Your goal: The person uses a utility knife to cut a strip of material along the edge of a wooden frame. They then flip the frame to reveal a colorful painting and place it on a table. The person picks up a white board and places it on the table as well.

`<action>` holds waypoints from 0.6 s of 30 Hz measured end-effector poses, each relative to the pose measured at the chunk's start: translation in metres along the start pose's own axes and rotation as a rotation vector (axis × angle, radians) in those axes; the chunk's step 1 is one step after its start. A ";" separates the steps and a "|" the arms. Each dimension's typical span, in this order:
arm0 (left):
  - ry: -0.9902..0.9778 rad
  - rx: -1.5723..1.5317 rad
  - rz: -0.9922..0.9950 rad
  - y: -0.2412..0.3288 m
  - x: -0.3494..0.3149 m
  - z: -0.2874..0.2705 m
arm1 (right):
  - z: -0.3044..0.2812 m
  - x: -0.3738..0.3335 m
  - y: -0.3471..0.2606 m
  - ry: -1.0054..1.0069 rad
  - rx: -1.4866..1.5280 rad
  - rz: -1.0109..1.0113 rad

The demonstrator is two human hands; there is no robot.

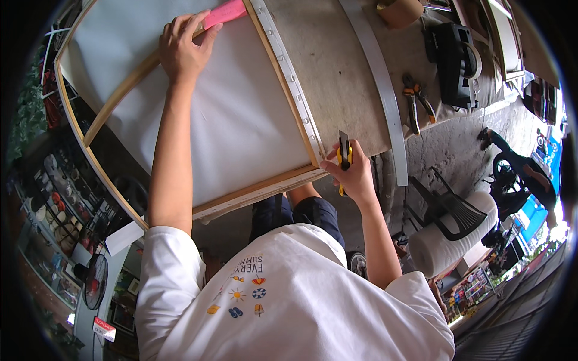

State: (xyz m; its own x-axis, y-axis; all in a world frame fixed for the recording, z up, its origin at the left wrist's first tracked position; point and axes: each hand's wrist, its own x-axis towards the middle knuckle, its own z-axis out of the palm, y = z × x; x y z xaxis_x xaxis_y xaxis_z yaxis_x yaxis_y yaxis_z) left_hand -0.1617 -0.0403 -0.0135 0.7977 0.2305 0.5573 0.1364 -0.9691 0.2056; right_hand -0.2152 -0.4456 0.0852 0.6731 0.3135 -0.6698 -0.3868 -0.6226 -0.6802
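Note:
A stretched canvas lies back side up, its pale sheet [241, 114] framed by wooden bars [283, 84]. White edging with a row of staples runs down its right side. My left hand [185, 51] is over a wooden crossbar [126, 84], thumb and fingers closed about the end of a pink piece [225, 13] in line with that bar. Whether the pink piece is wrapped on the bar, I cannot tell. By the frame's near right corner, my right hand [354, 171] grips a yellow and black utility knife [344, 153], its blade out and pointing away from me.
The cloth-covered table [337, 72] carries a long grey metal strip [385, 90], orange-handled pliers [415, 102], a black tape dispenser [453, 66] and a brown tape roll [400, 12]. A black chair [448, 207] and a white wrapped roll [454, 234] stand right. At left is a fan [95, 281].

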 end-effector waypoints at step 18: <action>-0.001 -0.010 -0.023 0.003 -0.004 -0.006 | 0.009 0.025 -0.004 0.177 -0.270 -0.087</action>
State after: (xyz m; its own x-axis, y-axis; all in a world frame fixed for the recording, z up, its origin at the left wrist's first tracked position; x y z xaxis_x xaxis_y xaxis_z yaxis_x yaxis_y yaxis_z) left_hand -0.1681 -0.0433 -0.0101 0.7949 0.2525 0.5518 0.1490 -0.9627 0.2260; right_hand -0.2022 -0.4282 0.0685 0.8044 0.2598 -0.5343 -0.1578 -0.7736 -0.6137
